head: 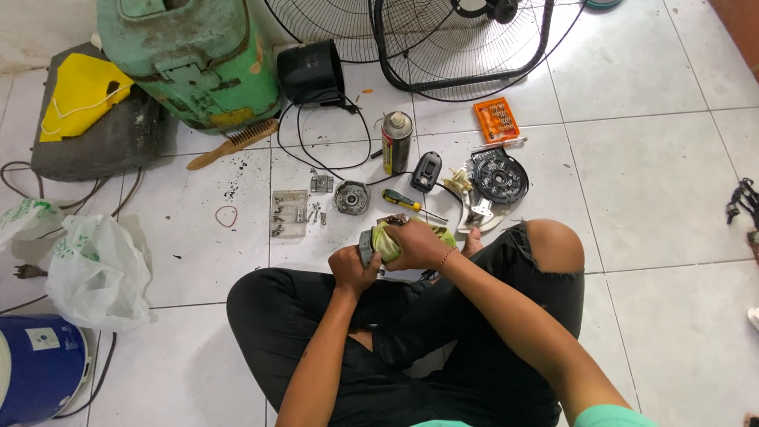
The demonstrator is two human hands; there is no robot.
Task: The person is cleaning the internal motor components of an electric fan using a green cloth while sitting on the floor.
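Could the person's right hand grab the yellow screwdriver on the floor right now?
Probably yes, but not at once. The screwdriver lies just past the hands with bare tile around it. The right hand is busy pressing a green cloth onto a metal part, so it would have to let go.

Round metal part [367, 247] mostly covered by left hand [353, 271] and green cloth [389, 239], blue bucket [35, 368] cut by left and bottom edges, small screws [315, 212] too small to tell apart, fan guards [458, 39] cropped at top.

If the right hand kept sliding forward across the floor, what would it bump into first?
Probably the yellow-handled screwdriver, lying on the tiles just beyond the right hand and its greenish cloth. Depth is hard to judge; the spray can stands farther along.
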